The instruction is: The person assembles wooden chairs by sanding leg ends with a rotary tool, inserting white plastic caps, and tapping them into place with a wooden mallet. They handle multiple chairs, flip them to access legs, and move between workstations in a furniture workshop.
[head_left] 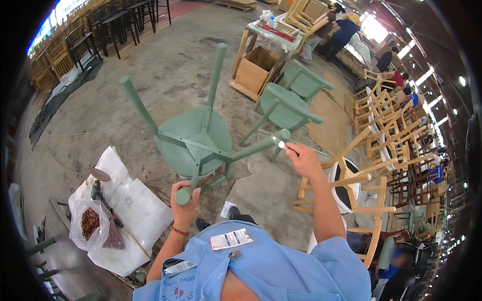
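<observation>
In front of me a green chair (173,145) is upside down, its round seat below and its legs pointing up and outward. My left hand (183,208) is wrapped round the nearest leg, just below its flat round end. At the leg on the right, my right hand (303,159) is closed in a pinch near the tip. A small white piece (281,144) shows between those fingers and the leg, touching the wood; its kind cannot be made out. Crossed braces join the legs above the seat's underside.
Two more green chairs (286,108) stand ahead right, beside a work table (273,37) with a cardboard box (256,70) below. Unpainted wooden chairs (351,185) crowd the right. At left, a plastic bag of brown pieces (93,226) and a power tool (96,190) lie on white sheeting (135,205).
</observation>
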A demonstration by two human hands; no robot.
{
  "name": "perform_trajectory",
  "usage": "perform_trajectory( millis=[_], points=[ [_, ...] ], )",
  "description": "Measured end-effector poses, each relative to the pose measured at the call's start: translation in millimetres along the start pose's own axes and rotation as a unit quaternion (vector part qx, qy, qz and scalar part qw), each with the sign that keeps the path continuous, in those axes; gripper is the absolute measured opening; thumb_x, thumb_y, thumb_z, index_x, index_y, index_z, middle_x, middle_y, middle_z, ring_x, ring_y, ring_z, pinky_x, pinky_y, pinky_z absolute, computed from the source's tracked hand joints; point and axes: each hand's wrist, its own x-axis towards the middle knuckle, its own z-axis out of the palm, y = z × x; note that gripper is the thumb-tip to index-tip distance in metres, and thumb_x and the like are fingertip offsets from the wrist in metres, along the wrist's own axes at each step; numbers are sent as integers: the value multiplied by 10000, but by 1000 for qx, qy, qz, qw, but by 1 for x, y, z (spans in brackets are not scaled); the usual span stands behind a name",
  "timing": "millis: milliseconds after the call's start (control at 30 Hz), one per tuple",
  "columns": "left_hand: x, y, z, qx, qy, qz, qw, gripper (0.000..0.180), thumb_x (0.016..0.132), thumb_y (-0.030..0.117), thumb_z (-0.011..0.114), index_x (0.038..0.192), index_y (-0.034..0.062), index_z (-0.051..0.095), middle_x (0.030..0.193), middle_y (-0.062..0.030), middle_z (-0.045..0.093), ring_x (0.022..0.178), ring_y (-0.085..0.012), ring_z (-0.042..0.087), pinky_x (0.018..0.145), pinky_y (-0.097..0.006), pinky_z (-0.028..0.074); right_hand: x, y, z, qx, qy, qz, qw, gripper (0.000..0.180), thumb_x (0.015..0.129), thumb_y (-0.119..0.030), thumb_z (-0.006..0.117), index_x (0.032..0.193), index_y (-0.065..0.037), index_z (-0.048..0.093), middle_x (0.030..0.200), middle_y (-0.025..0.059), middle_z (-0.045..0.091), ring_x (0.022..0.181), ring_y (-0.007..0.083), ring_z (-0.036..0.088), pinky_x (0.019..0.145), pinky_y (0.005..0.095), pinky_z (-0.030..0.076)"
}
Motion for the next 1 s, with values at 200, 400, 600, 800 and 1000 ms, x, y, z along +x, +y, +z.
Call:
perform_trajectory(
  millis=[200, 400, 600, 800, 1000],
  points=[
    [1, 0, 0, -22, -18, 12, 1000, 357, 830, 119, 786, 1089, 42, 553, 1033, -72, 612, 940, -164, 573, 852, -314, 475, 6, -15, -16, -1, 9, 142, 990, 297, 953, -260, 592, 1170, -73, 672, 955, 136, 708, 846, 340, 642, 787, 377, 506],
    [5, -2, 0, -14, -18, 21, 1000, 368, 826, 106, 784, 1098, 42, 545, 1086, -93, 617, 1001, -189, 590, 902, -326, 472, 14, -8, -15, 42, -36, 99, 994, 329, 962, -228, 588, 1235, -56, 651, 873, 82, 704, 743, 216, 609, 688, 337, 496],
    [1, -7, -4, -28, -45, -8, 999, 415, 796, 111, 812, 1107, 58, 542, 1111, -112, 619, 1051, -216, 588, 940, -347, 466, 134, -33, -50, 289, -96, 93, 948, 350, 996, -229, 566, 1228, 19, 652, 902, 27, 692, 710, 70, 545, 592, 246, 464],
    [1, 5, -9, -12, -36, -38, 999, 467, 753, 136, 853, 1091, 71, 537, 1115, -118, 621, 1112, -247, 585, 971, -373, 461, 330, -44, 20, 218, -106, 2, 970, 372, 988, -285, 566, 1236, -26, 664, 949, 70, 700, 758, 123, 611, 649, 277, 506],
    [-3, 15, 3, -28, 15, -68, 997, 482, 739, 176, 870, 1065, 67, 532, 1101, -126, 627, 1160, -302, 576, 1001, -421, 450, 426, -27, 99, 25, 25, -86, 996, 377, 929, -333, 585, 1189, -77, 680, 1036, 230, 688, 990, 420, 646, 833, 465, 501]
  ],
)
